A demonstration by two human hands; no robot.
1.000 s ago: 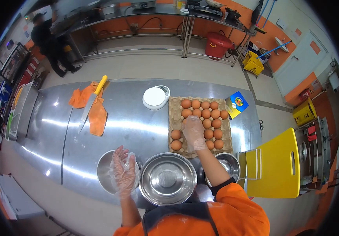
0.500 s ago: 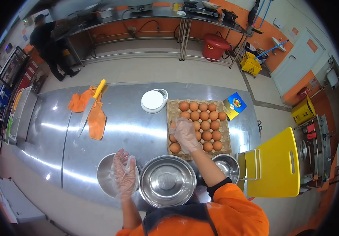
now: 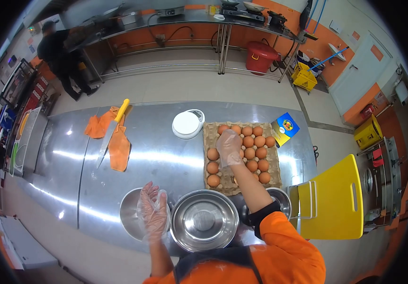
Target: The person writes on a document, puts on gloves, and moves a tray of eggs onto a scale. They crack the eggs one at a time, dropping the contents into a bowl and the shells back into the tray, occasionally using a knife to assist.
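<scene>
Brown eggs (image 3: 259,141) sit in rows in a grey pulp egg tray (image 3: 209,131), some cups of which hold none. My right hand (image 3: 229,147), in a clear plastic glove, reaches down over the tray's upper left eggs. Its fingers curl downward, and the back of the hand hides what they touch. My left hand (image 3: 153,213), gloved too, is palm up with loosely stretched fingers over a steel bowl (image 3: 129,213). Beside it stands a wider steel bowl (image 3: 178,232). Behind my right arm a smaller steel bowl (image 3: 283,201) is partly hidden.
A white kitchen scale (image 3: 186,124) and a blue-yellow box (image 3: 287,128) flank the tray. A yellow-handled knife (image 3: 114,124) lies across orange cloths (image 3: 119,149). Yellow cutting boards (image 3: 334,203) stand at right. A person in dark clothes (image 3: 57,52) stands at the far counter.
My right hand has moved from the tray's middle left toward its far rows, uncovering eggs along the left edge. My left hand stays over the bowl. The view has shifted slightly.
</scene>
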